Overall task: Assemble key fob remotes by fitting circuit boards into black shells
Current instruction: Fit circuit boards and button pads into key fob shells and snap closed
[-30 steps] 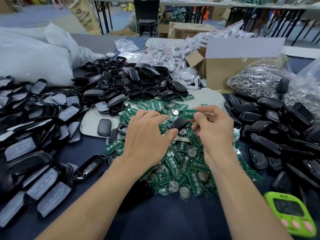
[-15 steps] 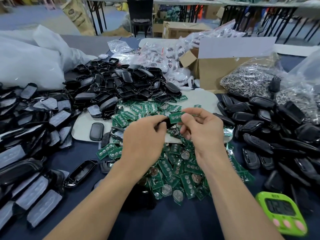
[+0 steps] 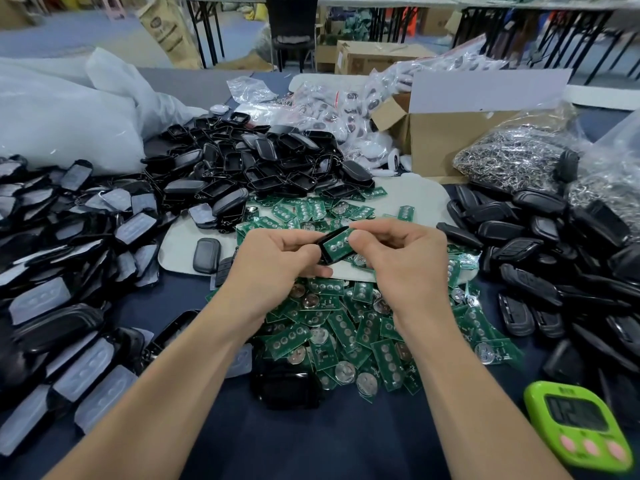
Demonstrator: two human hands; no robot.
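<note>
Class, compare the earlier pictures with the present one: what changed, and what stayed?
The right hand has brought the small green circuit board down into the black plastic shell and pinches it there. The left hand still grips the shell. The loose green boards and lime-green timer lie as before.

bare worktop [image 3: 311, 445] lies near me; black shells [image 3: 62, 271] crowd my left, circuit boards [image 3: 346, 327] ahead, timer [image 3: 578, 424] right.
</note>
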